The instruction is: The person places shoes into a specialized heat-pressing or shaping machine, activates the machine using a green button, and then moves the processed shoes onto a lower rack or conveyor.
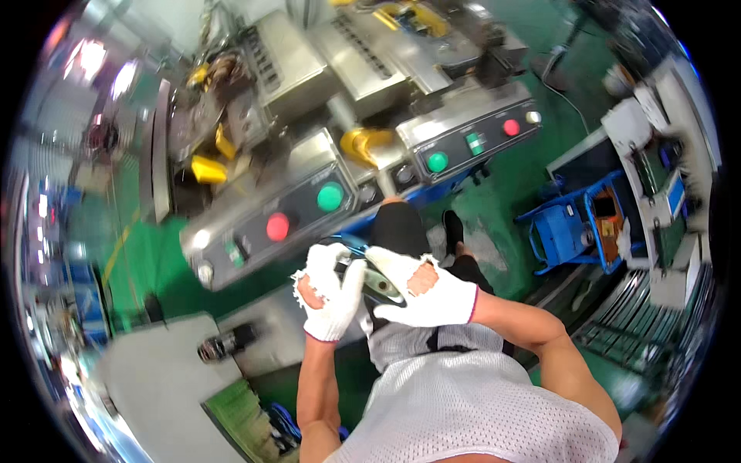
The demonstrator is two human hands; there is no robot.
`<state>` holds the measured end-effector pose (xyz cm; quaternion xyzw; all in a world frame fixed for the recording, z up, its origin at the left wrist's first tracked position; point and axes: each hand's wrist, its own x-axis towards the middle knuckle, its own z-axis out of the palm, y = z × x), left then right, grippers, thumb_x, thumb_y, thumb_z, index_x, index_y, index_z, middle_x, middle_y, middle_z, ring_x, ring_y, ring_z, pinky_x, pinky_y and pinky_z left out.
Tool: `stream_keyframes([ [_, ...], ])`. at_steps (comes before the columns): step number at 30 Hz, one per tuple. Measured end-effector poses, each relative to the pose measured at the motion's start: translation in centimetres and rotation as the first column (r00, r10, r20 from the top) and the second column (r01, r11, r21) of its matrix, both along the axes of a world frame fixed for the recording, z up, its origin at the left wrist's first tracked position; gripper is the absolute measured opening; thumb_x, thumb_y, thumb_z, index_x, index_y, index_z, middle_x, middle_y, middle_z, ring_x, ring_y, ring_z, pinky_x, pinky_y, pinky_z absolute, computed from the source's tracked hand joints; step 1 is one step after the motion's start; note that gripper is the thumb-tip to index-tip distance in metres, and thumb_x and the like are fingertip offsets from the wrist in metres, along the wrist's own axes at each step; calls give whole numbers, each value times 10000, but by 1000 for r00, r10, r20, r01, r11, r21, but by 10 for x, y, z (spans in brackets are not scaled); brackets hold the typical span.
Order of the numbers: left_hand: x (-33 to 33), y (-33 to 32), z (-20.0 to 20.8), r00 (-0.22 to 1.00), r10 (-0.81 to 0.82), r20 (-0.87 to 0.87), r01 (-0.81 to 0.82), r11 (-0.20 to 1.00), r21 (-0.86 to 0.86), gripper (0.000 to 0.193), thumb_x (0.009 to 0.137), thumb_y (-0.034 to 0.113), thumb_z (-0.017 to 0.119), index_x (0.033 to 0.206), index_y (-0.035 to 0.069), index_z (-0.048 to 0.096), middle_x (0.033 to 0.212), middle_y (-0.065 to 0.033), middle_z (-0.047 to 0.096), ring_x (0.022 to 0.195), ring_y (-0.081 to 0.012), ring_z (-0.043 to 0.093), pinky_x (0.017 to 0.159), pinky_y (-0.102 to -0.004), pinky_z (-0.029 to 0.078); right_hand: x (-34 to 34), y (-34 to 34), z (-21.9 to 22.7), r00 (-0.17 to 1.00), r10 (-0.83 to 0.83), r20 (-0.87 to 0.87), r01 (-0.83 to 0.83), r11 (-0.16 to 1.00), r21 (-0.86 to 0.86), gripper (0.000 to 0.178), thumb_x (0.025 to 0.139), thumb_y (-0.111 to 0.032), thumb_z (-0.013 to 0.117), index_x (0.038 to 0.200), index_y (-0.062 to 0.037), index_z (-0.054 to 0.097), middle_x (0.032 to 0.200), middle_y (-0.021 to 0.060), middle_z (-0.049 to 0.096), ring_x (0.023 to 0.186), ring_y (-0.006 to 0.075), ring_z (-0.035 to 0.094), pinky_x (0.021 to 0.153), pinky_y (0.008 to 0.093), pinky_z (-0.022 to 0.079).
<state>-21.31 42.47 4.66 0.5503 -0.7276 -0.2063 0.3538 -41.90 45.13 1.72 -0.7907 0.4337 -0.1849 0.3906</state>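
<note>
Both my hands wear white knit gloves with torn openings over the back. My left hand (326, 289) is closed, its thumb and fingers bent around something mostly hidden, with a small dark piece showing at the fingertips. My right hand (424, 289) is wrapped around a pale green, rounded part (381, 285) with a small dark hole in it. A thin blue curved piece (351, 243) shows just beyond the fingertips of both hands; I cannot tell which hand holds it. The hands are close together in front of my body, before the machine's control panel.
A metal control panel (297, 220) with green and red buttons lies just ahead, and a second panel (471, 139) angles away right. Yellow machine parts (208, 170) stand beyond. A dark cylindrical tool (225, 343) lies on the bench at left. A blue cart (563, 231) stands at right.
</note>
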Motion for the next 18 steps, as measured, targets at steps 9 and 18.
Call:
stream_keyframes([
  [9,-178,-65,69,608,-633,479,712,701,23,431,911,499,734,867,78,649,786,-124,618,661,-324,654,529,-422,483,-135,11,24,932,-341,121,275,886,374,950,852,-597,740,1560,-48,424,1451,241,599,1321,349,606,1184,465,381],
  [18,-252,-321,44,880,-341,329,448,826,-342,472,936,190,731,1354,14,597,1284,-199,634,1122,-328,655,1007,-447,518,-181,5,-65,-13,-826,563,236,545,805,763,833,-204,846,1469,24,490,1283,155,682,1149,266,673,1049,421,527],
])
